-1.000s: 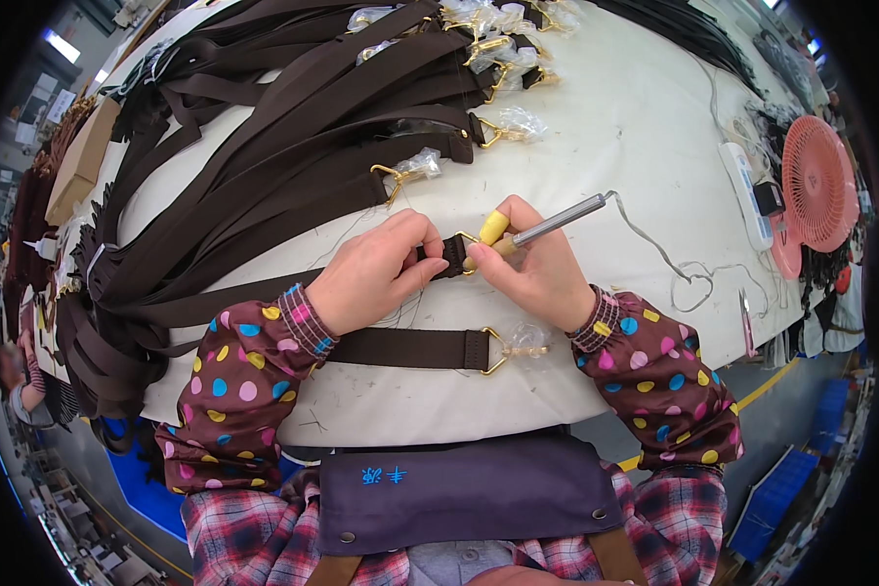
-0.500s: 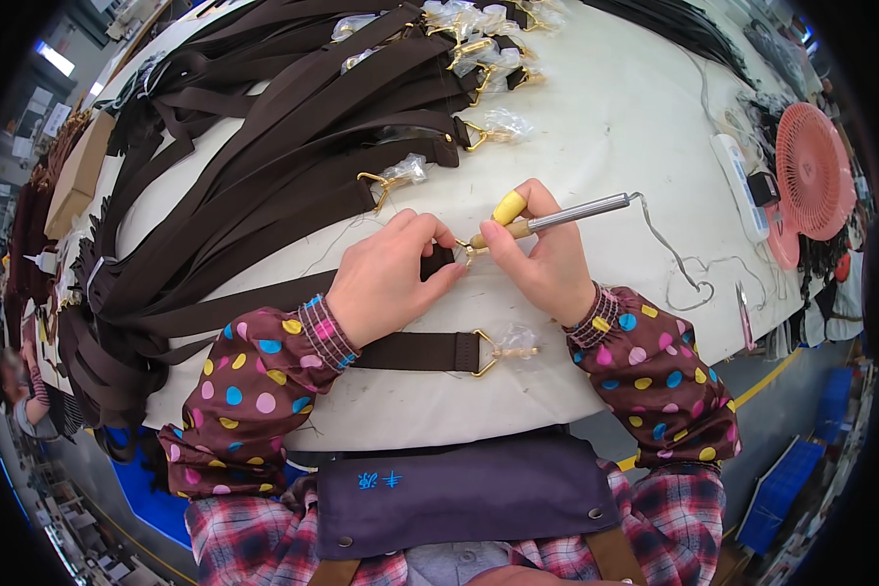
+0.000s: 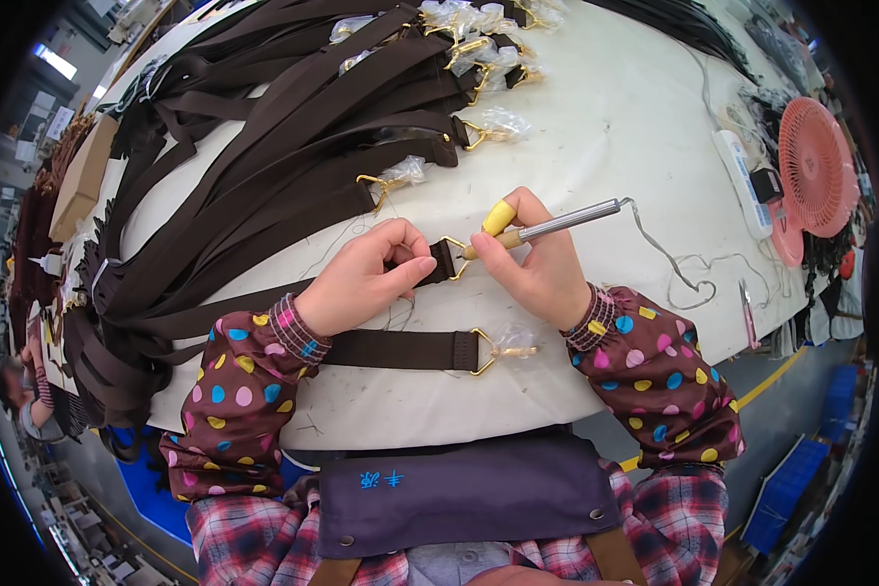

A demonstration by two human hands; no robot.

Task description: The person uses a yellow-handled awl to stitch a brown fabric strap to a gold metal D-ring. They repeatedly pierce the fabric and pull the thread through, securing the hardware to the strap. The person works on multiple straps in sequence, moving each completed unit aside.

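My left hand [image 3: 369,276] is closed on the end of a dark brown webbing strap [image 3: 443,262], pinching it between thumb and fingers. A gold metal ring [image 3: 457,273] sticks out of that strap end toward the right. My right hand [image 3: 539,269] grips a corded pen-shaped tool [image 3: 568,219] with a tan front part and a silver barrel, much like a soldering iron. Its tip points left, at the ring and strap end; whether it touches them I cannot tell. A yellow finger cot [image 3: 499,218] covers one right finger. Nearer me lies another strap [image 3: 400,350] with a gold fitting in clear plastic.
A large bundle of brown straps [image 3: 264,127] spreads over the left and far side of the white table [image 3: 615,146]. To the right are a white power strip [image 3: 742,184], a pink fan [image 3: 816,166], the tool's cord [image 3: 666,256] and small pink-handled snips [image 3: 749,317].
My left hand has shifted a little left, so more of the strap end and the gold ring shows. The tool in my right hand has moved slightly left with its tip by the strap.
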